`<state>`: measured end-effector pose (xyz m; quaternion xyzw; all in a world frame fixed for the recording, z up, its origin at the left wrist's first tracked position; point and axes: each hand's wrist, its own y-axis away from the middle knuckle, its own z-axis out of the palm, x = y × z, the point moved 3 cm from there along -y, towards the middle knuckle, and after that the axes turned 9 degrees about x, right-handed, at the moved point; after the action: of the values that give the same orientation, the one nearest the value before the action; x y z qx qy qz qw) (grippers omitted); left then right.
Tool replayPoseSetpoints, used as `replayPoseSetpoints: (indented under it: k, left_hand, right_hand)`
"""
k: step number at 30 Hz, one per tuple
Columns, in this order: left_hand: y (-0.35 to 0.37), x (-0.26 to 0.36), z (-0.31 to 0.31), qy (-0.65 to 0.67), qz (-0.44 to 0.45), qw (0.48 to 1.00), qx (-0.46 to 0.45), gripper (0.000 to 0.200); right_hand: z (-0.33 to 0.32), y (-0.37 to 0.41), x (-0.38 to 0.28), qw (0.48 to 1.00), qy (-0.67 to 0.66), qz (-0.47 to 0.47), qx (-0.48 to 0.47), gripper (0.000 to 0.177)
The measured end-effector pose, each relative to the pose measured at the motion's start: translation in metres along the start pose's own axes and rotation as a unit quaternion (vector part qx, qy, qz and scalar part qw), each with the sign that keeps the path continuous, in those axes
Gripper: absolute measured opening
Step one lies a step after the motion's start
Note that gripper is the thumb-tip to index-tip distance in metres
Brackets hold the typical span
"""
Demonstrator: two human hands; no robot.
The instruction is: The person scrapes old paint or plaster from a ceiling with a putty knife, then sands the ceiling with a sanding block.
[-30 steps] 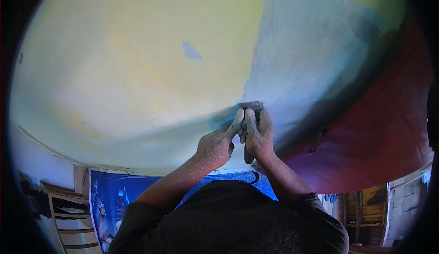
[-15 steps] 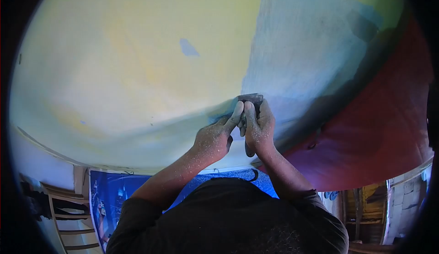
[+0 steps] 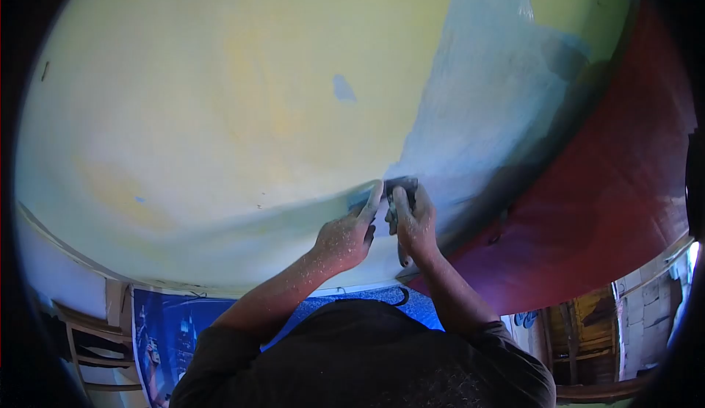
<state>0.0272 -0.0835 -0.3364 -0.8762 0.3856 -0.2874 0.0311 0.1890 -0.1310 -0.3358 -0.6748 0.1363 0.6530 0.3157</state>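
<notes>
A putty knife (image 3: pixel 402 183) with a wide dark blade lies against the pale yellow wall (image 3: pixel 294 136), at the lower edge of a large grey-blue filler patch (image 3: pixel 470 77). My right hand (image 3: pixel 416 222) is closed round it, thumb up on the blade, and the handle end pokes out below the palm. My left hand (image 3: pixel 346 237) is beside it, its thumb stretched up to the blade's left edge; the other fingers are partly hidden and in shadow. Pale dust or specks cover both hands and the left forearm.
A dark red surface (image 3: pixel 587 210) adjoins the wall on the right. Below are a blue printed sheet (image 3: pixel 165 327), wooden shelves (image 3: pixel 103 360) at lower left and a brown wooden structure (image 3: pixel 584 334) at lower right. A small blue-grey spot (image 3: pixel 343 88) marks the wall.
The view has shifted, so the wall spot sits further right and lower. Both hands and the putty knife appear lower, and my left thumb has moved from the blade's face to its left edge.
</notes>
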Motion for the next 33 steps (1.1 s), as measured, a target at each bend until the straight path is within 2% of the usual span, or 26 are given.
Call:
replayPoseSetpoints:
  k: [1, 2, 5, 6, 9, 12, 15, 17, 19, 21, 24, 27, 30, 33]
  left_hand:
    - [0.003, -0.004, 0.004, 0.011, -0.005, 1.000, -0.007, 0.098]
    - [0.005, -0.007, 0.007, 0.022, -0.011, 1.000, -0.015, 0.098]
    - [0.006, -0.008, 0.011, 0.042, 0.038, 0.997, 0.043, 0.093]
    - [0.004, -0.010, 0.012, 0.045, 0.053, 0.994, 0.081, 0.091]
    - [0.004, -0.006, 0.012, 0.059, 0.087, 0.973, 0.205, 0.079]
    - [-0.006, 0.013, -0.007, 0.072, 0.111, 0.929, 0.347, 0.057]
    - [-0.027, 0.040, -0.048, 0.005, 0.231, 0.868, 0.440, 0.047]
    - [-0.037, 0.049, -0.082, -0.054, 0.263, 0.835, 0.480, 0.044]
    - [-0.053, 0.053, -0.096, -0.084, 0.285, 0.796, 0.528, 0.049]
    - [-0.069, 0.059, -0.097, -0.120, 0.279, 0.793, 0.528, 0.050]
    - [-0.078, 0.058, -0.072, -0.146, 0.270, 0.787, 0.536, 0.052]
    - [-0.065, 0.049, -0.048, -0.151, 0.274, 0.791, 0.526, 0.055]
    - [-0.051, 0.037, -0.011, -0.164, 0.261, 0.802, 0.511, 0.052]
    - [-0.031, 0.012, 0.020, -0.172, 0.247, 0.818, 0.490, 0.049]
  right_hand:
    - [-0.005, 0.005, 0.008, 1.000, 0.028, -0.003, 0.004, 0.022]
    - [-0.016, 0.007, 0.024, 0.992, 0.127, -0.001, -0.005, 0.024]
    - [-0.034, 0.024, 0.039, 0.981, 0.192, -0.034, 0.010, 0.029]
    - [-0.035, 0.028, 0.040, 0.985, 0.171, -0.029, 0.008, 0.037]
    - [-0.038, 0.038, 0.030, 0.968, 0.245, -0.042, -0.008, 0.040]
    - [-0.048, 0.049, 0.020, 0.968, 0.244, -0.042, -0.033, 0.041]
    - [-0.058, 0.056, 0.025, 0.948, 0.262, -0.160, -0.086, 0.047]
    - [-0.058, 0.058, 0.023, 0.941, 0.259, -0.187, -0.114, 0.051]
    - [-0.063, 0.059, 0.017, 0.950, 0.233, -0.154, -0.136, 0.054]
    - [-0.074, 0.057, 0.011, 0.968, 0.187, -0.073, -0.152, 0.056]
    - [-0.090, 0.056, 0.017, 0.968, 0.174, -0.084, -0.159, 0.063]
    - [-0.101, 0.067, 0.027, 0.975, 0.136, -0.042, -0.172, 0.067]
    - [-0.114, 0.069, 0.037, 0.977, 0.120, 0.019, -0.178, 0.070]
    - [-0.121, 0.075, 0.049, 0.976, 0.110, 0.042, -0.186, 0.071]
